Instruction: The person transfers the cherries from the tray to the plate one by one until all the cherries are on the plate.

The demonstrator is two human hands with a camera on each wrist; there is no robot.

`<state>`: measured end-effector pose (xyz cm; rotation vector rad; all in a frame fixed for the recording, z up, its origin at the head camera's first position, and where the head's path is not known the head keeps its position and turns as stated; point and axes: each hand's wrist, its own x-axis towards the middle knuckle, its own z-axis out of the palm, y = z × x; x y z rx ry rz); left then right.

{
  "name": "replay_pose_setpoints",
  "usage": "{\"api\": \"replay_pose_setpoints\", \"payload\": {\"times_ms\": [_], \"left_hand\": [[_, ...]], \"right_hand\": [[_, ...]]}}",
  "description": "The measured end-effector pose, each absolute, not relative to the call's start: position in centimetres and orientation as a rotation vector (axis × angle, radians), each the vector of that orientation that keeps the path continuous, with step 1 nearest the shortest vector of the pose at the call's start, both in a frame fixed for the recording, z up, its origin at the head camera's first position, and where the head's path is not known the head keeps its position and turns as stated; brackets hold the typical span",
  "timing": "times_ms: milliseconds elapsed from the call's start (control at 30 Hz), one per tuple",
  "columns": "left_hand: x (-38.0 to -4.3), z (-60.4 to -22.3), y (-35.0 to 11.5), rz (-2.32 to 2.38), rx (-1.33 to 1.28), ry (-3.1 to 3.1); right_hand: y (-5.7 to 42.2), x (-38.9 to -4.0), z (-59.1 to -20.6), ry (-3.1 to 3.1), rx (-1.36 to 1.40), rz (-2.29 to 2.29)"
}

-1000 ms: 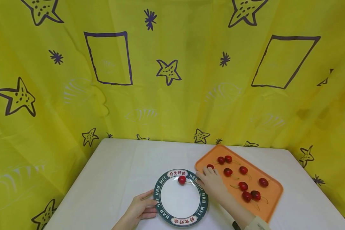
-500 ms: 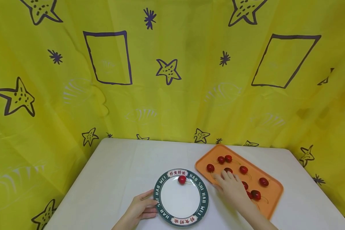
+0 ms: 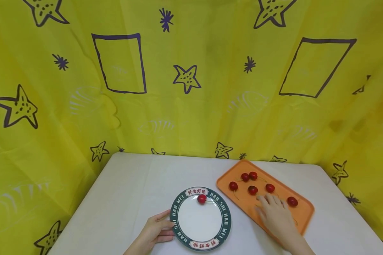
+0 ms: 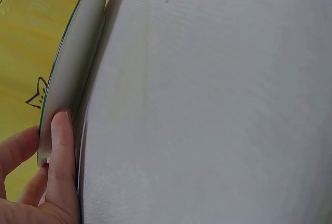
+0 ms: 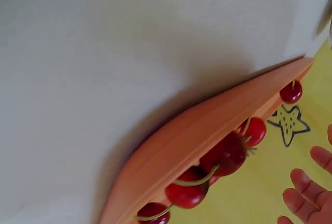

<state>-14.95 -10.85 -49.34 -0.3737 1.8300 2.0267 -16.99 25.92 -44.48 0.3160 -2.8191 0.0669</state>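
Note:
My left hand [image 3: 156,228] holds the left rim of a round white plate [image 3: 198,221] with a dark green lettered border. In the left wrist view, the fingers [image 4: 63,146] pinch the edge of the plate. One red cherry [image 3: 201,199] with its stem lies near the plate's far rim. My right hand [image 3: 277,217] is over the orange tray [image 3: 233,173], its fingers spread loosely with nothing between them. Close to its fingertips lies a dark red cherry [image 3: 253,190]. The right wrist view shows cherries [image 5: 187,190] with green stems beyond the tray's edge. The hand covers several cherries in the head view.
More cherries sit in the tray, among them a pair [image 3: 249,176] at the far end and a single cherry [image 3: 292,201] at the right. The white table [image 3: 140,184] meets a yellow curtain [image 3: 191,117] with starfish drawings at the back and sides.
My right hand has left the plate's right rim and moved right over the tray, uncovering cherries at its left and covering others. The left hand and plate have stayed put.

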Motion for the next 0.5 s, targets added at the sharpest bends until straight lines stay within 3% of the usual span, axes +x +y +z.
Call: {"api": "replay_pose_setpoints", "payload": {"times_ms": [500], "left_hand": [[-14.9,-49.3,-10.9,2.022,-0.369,1.839]], "right_hand": [[30.0,-15.6,-45.2,-2.933,0.191,-0.045]]}}
